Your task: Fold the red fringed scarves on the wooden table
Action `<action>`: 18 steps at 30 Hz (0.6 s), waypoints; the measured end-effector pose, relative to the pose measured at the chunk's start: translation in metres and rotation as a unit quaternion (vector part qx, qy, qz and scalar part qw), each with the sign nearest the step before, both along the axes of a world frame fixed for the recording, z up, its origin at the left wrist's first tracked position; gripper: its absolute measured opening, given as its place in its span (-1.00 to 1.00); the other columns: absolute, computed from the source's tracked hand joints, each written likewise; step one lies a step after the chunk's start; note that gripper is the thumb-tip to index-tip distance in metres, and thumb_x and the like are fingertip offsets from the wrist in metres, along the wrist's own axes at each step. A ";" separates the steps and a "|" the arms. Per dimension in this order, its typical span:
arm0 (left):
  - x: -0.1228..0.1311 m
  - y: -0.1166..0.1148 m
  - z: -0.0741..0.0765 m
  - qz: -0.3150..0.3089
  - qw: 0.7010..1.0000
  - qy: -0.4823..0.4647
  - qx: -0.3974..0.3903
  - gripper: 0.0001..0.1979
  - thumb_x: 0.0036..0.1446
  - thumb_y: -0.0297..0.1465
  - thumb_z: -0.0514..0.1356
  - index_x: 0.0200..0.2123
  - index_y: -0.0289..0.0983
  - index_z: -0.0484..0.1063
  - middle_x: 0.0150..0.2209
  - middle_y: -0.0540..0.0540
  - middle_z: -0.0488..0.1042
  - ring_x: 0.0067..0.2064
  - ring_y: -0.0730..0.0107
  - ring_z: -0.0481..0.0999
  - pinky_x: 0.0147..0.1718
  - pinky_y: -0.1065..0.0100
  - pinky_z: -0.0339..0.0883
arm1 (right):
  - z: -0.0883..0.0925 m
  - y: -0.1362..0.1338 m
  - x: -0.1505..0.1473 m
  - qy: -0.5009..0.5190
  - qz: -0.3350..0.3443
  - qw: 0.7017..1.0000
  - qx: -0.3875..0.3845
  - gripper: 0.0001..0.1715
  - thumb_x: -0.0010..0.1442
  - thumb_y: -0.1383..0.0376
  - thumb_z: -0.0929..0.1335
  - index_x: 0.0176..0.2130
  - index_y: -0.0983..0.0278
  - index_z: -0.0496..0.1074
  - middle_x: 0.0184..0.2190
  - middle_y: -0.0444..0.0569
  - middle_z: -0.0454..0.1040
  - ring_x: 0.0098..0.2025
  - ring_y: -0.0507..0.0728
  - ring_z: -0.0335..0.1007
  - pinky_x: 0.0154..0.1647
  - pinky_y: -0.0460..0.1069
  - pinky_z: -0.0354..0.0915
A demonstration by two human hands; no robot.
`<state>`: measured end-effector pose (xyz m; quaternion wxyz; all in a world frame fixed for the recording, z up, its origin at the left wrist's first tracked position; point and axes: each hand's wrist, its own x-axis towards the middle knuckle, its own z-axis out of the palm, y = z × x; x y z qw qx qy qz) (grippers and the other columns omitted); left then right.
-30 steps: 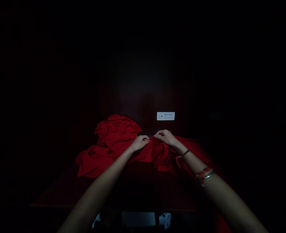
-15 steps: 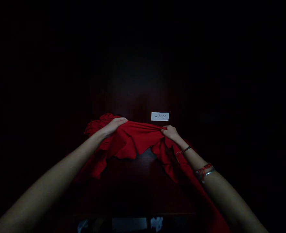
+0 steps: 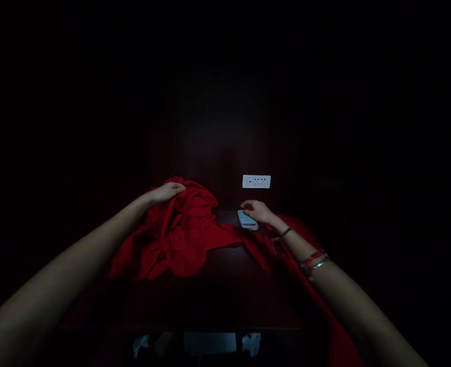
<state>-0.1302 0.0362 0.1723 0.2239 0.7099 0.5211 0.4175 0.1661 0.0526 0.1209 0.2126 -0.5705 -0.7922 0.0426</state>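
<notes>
A crumpled red cloth (image 3: 175,237) lies heaped on a dark wooden table (image 3: 225,285). My left hand (image 3: 166,192) rests on top of the heap at its far left, fingers curled into the fabric. My right hand (image 3: 256,211) is on a small phone (image 3: 247,220) with a lit screen, which lies on the table just right of the heap. Its fingers curl over the phone's far end. A strip of the red cloth runs under my right forearm toward the table's near right edge. My right wrist wears bracelets.
A white socket plate (image 3: 256,181) sits on the dark wall behind the table. Pale objects (image 3: 210,342) show below the table's near edge. Everything else around is too dark to make out.
Both hands held the cloth stretched up between them; now it is dropped into a heap on the left. My right hand has let go and moved onto the uncovered phone.
</notes>
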 end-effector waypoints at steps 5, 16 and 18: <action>0.054 -0.018 0.023 -0.178 0.982 0.064 0.000 -0.76 -0.09 -0.25 0.08 -0.50 -0.33 0.38 -0.48 0.00 0.40 -0.43 0.46 0.35 -0.43 0.47 0.24 | 0.017 0.007 -0.082 0.192 0.318 0.927 0.050 -0.45 -0.07 0.16 0.31 -0.08 0.33 0.25 -0.12 0.00 0.31 -0.16 0.05 0.23 -0.19 -0.08 0.18; 0.018 -0.012 0.013 -0.131 0.931 0.342 -0.009 -0.79 -0.24 -0.31 0.17 -0.47 -0.30 0.40 -0.55 0.08 0.34 -0.46 0.48 0.31 -0.49 0.52 0.13 | 0.031 0.004 -0.007 0.128 0.296 0.942 -0.095 -0.66 -0.15 0.12 0.34 -0.43 0.35 0.35 -0.55 -0.19 0.30 -0.51 -0.05 0.16 -0.52 -0.15 0.08; 0.013 -0.003 0.010 -0.035 0.921 0.387 0.039 -0.85 -0.18 -0.40 0.10 -0.46 -0.30 0.40 -0.53 0.05 0.36 -0.45 0.45 0.33 -0.48 0.51 0.13 | 0.043 -0.005 0.010 0.094 0.289 0.939 -0.163 -0.62 -0.16 0.10 0.34 -0.40 0.35 0.36 -0.53 -0.17 0.33 -0.52 -0.05 0.18 -0.54 -0.15 0.09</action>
